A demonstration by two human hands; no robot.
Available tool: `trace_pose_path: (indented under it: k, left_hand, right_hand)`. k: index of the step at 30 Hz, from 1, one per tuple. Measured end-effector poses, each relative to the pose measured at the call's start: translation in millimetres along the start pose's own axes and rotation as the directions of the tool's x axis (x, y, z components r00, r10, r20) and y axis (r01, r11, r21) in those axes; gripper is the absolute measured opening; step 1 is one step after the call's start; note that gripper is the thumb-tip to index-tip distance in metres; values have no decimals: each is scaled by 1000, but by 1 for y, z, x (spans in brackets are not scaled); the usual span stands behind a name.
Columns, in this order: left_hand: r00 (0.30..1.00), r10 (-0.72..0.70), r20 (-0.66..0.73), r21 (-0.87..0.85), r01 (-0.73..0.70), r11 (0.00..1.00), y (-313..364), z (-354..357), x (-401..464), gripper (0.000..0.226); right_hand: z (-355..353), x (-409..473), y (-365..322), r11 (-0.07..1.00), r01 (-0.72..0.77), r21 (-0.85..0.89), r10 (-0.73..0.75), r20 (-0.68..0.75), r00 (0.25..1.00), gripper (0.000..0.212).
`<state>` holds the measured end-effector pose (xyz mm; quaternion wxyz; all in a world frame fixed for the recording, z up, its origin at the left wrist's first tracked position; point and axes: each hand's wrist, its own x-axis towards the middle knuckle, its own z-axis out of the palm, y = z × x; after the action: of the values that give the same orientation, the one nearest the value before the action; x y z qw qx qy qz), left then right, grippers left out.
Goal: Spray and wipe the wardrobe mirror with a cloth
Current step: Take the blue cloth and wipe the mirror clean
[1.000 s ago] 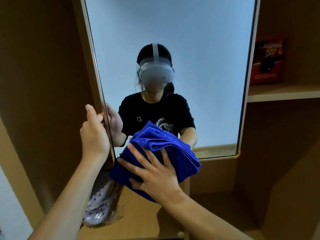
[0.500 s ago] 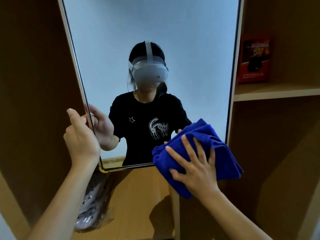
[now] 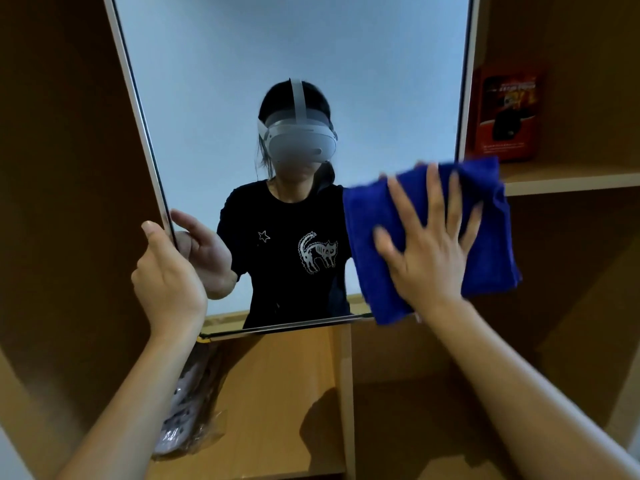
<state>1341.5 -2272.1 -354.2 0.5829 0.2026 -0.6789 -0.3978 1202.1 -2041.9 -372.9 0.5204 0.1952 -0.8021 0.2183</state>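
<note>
— How is the mirror (image 3: 214,84) being held?
— The left hand (image 3: 166,285) is gripping its left edge, thumb up along the frame.
— And the cloth?
— The right hand (image 3: 426,251), fingers spread flat, is pressing the blue cloth (image 3: 491,216) over the mirror's lower right edge.
— Anything nearby?
— Bagged shoes (image 3: 187,410) are lying below; a red box (image 3: 505,112) is sitting on the shelf (image 3: 571,178) beyond.

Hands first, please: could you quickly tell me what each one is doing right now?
Left hand: grips the mirror by its left edge.
Right hand: open, fingers spread, pressing the blue cloth against the mirror.
</note>
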Motion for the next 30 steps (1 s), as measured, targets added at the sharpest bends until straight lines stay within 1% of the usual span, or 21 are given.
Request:
trace_pose_path:
  k: [3,5,7,10,13,15,17,18,21,22,24,27,30]
  left_hand:
    - [999,-40,8,5,40,999,4,0,-3,60]
    - [999,-46,18,16,46,999,5,0,-5,60]
    - [999,-29,24,41,28,999,6,1,-7,55]
    - [999,-4,33,64,2,998,5,1,-9,49]
    - [999,25,27,85,-28,996,6,0,-9,50]
    - [1000,14,14,109,-15,994,7,0,-9,51]
    - [1000,21,12,122,-22,992,6,0,-9,51]
    - [999,31,18,120,-33,992,5,-1,-9,51]
    - [997,54,58,99,-59,993,0,-4,-5,54]
    - [996,62,65,99,-68,993,0,-6,-4,56]
    - [995,62,79,109,-70,992,1,-9,-2,58]
    - [995,31,91,118,-42,992,2,-10,-2,58]
    - [996,23,87,115,-33,993,2,-9,-3,63]
  right_hand:
    - [-19,55,-10,1000,-4,-17,3,-72,997,61]
    - [-20,61,-13,1000,-6,-28,3,-96,995,61]
    - [-11,41,-11,999,-14,-36,11,-84,996,62]
    - [13,-21,-2,999,-12,-46,9,-52,999,65]
    - [31,-69,6,997,8,-70,-10,-27,1000,68]
    - [33,-74,0,997,-35,-63,33,-29,999,67]
    - [29,-61,-16,996,-83,-30,82,-42,996,65]
    - [26,-50,-23,997,-82,-14,81,-52,995,65]
    - [8,6,-30,1000,5,13,-4,-96,995,64]
    - [0,27,-30,1000,6,30,-3,-106,994,63]
    - [-12,54,-33,998,-55,42,60,-130,990,62]
    - [-8,46,-45,992,-121,17,122,-145,982,62]
    - [9,8,-64,991,-132,25,134,-101,986,63]
